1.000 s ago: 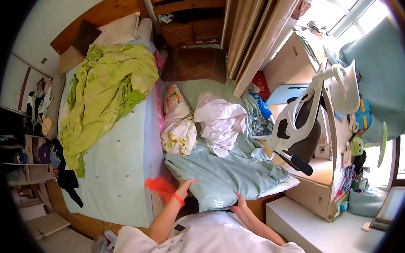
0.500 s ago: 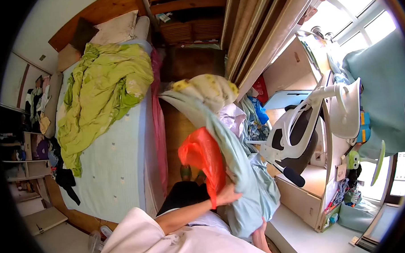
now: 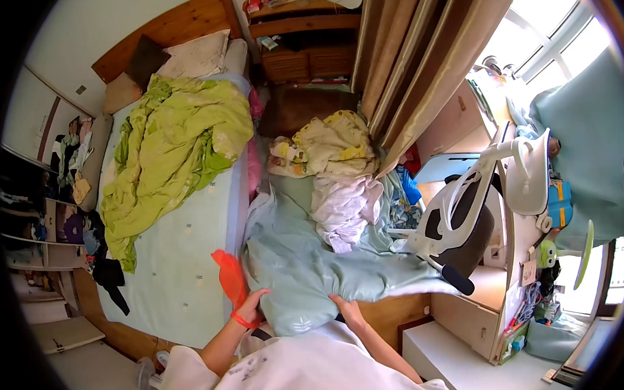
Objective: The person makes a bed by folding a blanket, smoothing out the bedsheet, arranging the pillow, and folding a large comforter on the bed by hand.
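Pale green cover (image 3: 307, 264) spreads over the lower centre of the frame; I have the left hand (image 3: 248, 307) and the right hand (image 3: 348, 310) at its near end, fingers clamped on its edges. Red plastic (image 3: 231, 277) flares above the left hand. Farther up, I see a crumpled white cloth (image 3: 347, 206) lying on the cover, then a yellow-patterned cloth (image 3: 338, 146) touching it. A lime quilt (image 3: 180, 144) covers part of the bed (image 3: 170, 262) at upper left; brown curtains (image 3: 431, 53) hang right of upper centre.

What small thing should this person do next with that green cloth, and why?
Perhaps tug the green cloth smooth toward the body: the left hand and right hand are at its near edge, and creases cross its surface.
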Motion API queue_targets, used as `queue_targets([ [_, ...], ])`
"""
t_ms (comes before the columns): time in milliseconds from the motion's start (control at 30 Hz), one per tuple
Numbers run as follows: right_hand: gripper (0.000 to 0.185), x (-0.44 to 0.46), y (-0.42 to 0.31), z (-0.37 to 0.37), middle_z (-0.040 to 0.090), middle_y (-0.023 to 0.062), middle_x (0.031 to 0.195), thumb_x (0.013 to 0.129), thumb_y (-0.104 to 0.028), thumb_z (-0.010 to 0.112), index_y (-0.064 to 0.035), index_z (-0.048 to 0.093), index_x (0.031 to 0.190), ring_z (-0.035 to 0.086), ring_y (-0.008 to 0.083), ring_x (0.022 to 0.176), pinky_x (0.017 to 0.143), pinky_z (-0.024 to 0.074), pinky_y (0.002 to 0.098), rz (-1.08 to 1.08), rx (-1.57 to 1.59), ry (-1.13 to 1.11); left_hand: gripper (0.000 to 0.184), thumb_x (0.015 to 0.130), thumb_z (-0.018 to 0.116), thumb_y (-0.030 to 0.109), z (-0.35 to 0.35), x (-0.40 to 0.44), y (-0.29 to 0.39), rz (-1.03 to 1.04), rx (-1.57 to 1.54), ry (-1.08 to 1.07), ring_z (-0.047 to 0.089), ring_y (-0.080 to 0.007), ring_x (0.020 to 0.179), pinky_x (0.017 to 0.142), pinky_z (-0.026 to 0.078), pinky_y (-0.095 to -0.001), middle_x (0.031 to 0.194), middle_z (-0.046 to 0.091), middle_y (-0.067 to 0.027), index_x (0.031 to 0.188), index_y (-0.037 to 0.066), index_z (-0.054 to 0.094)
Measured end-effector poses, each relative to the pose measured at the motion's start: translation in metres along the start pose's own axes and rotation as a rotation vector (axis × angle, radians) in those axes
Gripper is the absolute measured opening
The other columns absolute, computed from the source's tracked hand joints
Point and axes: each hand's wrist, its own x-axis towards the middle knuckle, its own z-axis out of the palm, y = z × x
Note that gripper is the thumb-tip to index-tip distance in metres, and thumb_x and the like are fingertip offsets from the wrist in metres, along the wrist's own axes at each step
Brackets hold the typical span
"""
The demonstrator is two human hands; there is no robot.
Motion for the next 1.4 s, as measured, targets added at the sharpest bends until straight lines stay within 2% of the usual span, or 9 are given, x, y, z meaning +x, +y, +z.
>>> queue_targets([
  [67,0.058,0.014,0.002,0.018,0.056,0.0159,0.112,0.073,-0.023,0.067,0.0101,0.048,0.117,0.052,0.0252,0.101,0.09,0.0395,0.0312,-0.086,0.169,0.069,0.034,0.08,0.062,0.025,-0.011,-0.008,0.001,0.049,-0.016,0.075,0.059,-0.0214,0.094,0.086,0.047,-0.0371,0.102,0.061,-0.0073,0.108,0.007,0.055],
  [167,0.042,0.039,-0.017,0.001,0.06,0.0084,0.094,0.07,-0.022,0.066,-0.0032,0.055,0.106,0.058,0.0207,0.078,0.063,0.0475,0.0318,0.171,0.439,0.151,0.03,0.085,0.06,0.029,-0.043,0.001,0.006,0.126,-0.016,0.015,0.06,-0.0189,0.089,0.08,0.049,-0.0344,0.096,0.062,-0.006,0.103,0.006,0.056],
  [467,0.046,0.111,0.087,-0.106,0.055,0.0069,0.117,0.088,-0.042,0.034,-0.0127,0.049,0.12,0.053,0.0312,0.106,0.085,0.0455,0.053,0.401,0.96,0.193,0.024,0.087,0.056,0.019,-0.092,-0.051,0.082,0.211,0.218,0.077,0.062,-0.017,0.083,0.069,0.052,-0.0315,0.095,0.062,-0.0061,0.104,0.003,0.056],
  [700,0.044,0.062,0.124,-0.056,0.056,0.0137,0.112,0.08,-0.033,0.052,-0.0064,0.05,0.116,0.052,0.0344,0.104,0.087,0.0449,0.0474,0.476,0.362,0.481,0.032,0.089,0.054,0.023,-0.121,-0.122,0.162,0.317,0.311,-0.135,0.057,-0.0148,0.095,0.082,0.047,-0.0285,0.103,0.059,-0.0043,0.114,0.003,0.052],
  [833,0.046,0.059,0.136,-0.039,0.055,0.0156,0.112,0.077,-0.029,0.057,-0.0046,0.05,0.115,0.052,0.0356,0.104,0.088,0.044,0.0458,0.64,-0.888,0.319,0.045,0.09,0.052,0.023,-0.126,-0.124,0.187,0.442,0.188,-0.221,0.047,-0.0173,0.114,0.096,0.037,-0.0316,0.123,0.049,-0.007,0.128,0.003,0.04],
  [900,0.046,0.066,0.118,-0.02,0.055,0.0165,0.111,0.075,-0.027,0.059,-0.0036,0.049,0.114,0.051,0.0361,0.104,0.089,0.0436,0.0449,0.452,-1.301,0.426,0.045,0.089,0.051,0.018,-0.118,-0.127,0.203,0.484,0.082,-0.356,0.045,-0.0195,0.117,0.099,0.035,-0.0348,0.126,0.047,-0.0072,0.13,0.002,0.037],
  [1000,0.05,0.084,0.049,0.051,0.049,0.0206,0.114,0.068,-0.015,0.067,0.0018,0.048,0.11,0.045,0.0361,0.109,0.094,0.0368,0.0411,-0.564,-1.068,0.657,0.048,0.089,0.051,0.015,-0.107,-0.128,0.219,0.508,-0.012,-0.471,0.043,-0.0214,0.12,0.102,0.033,-0.037,0.129,0.044,-0.008,0.132,0.002,0.034],
  [1200,0.054,-0.01,-0.168,0.303,0.056,0.013,0.114,0.077,-0.021,0.068,-0.0014,0.046,0.123,0.054,0.0243,0.105,0.087,0.0438,0.0351,-0.994,-0.503,-0.521,0.045,0.09,0.051,0.018,-0.06,-0.133,0.232,0.511,0.094,-0.561,0.042,-0.0219,0.121,0.1,0.035,-0.0363,0.131,0.042,-0.0069,0.131,0.007,0.036],
  [1400,0.046,-0.04,-0.199,0.315,0.061,0.0181,0.101,0.078,-0.006,0.061,0.0011,0.045,0.121,0.061,0.0329,0.088,0.071,0.0489,0.0347,-1.012,-0.409,-0.15,0.028,0.086,0.054,0.023,-0.032,-0.149,0.249,1.548,1.153,0.433,0.057,-0.0266,0.078,0.07,0.045,-0.0322,0.089,0.057,-0.0157,0.101,0.0,0.057],
])
